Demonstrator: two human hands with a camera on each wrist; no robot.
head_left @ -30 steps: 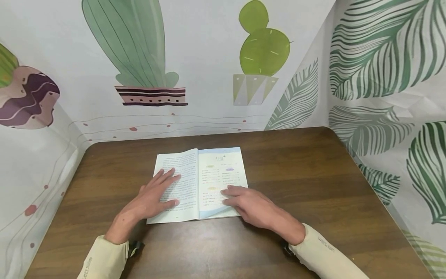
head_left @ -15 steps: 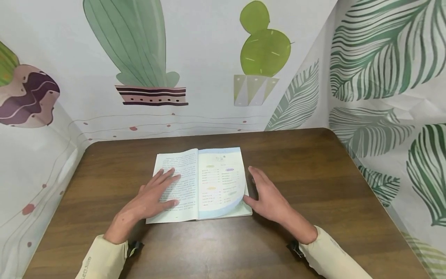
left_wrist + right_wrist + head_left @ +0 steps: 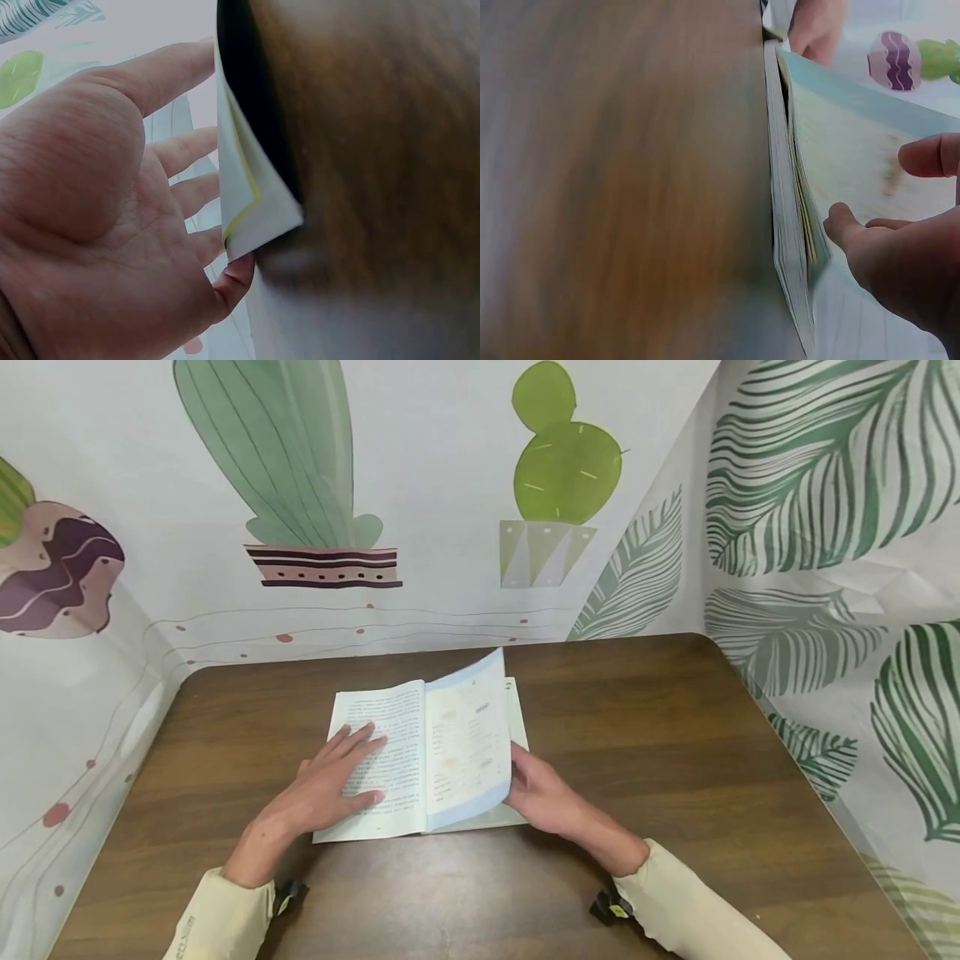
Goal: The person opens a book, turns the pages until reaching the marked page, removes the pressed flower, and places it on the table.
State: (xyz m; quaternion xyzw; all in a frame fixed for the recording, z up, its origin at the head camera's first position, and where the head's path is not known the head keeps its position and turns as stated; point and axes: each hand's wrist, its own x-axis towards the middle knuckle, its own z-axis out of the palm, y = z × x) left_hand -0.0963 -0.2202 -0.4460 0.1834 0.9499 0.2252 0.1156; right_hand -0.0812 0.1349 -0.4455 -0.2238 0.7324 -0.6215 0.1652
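Observation:
An open book point(image 3: 378, 714) lies on the brown table, its left page full of small print. My left hand point(image 3: 326, 793) rests spread on that left page, fingers straight. In the left wrist view, a book corner point(image 3: 262, 206) pokes up beside my left hand point(image 3: 97, 187). A right-hand page point(image 3: 465, 743) with a blue border stands lifted and bowed toward the left. My right hand point(image 3: 543, 793) touches this page's right edge, its fingertips hidden behind the paper. In the right wrist view, my right hand's thumb and fingers point(image 3: 847, 225) are apart beside the book's leaves.
The wooden table point(image 3: 645, 727) extends around the book to a patterned wall point(image 3: 442, 502) with painted cacti and leaves. Dark straps point(image 3: 288, 896) show at both sleeve cuffs. The book's stacked page edges point(image 3: 784, 202) face the right wrist camera.
My right hand moved off the page to the right, then came back left at its edge. The page now stands raised, showing the sheet underneath. My left hand stays in place.

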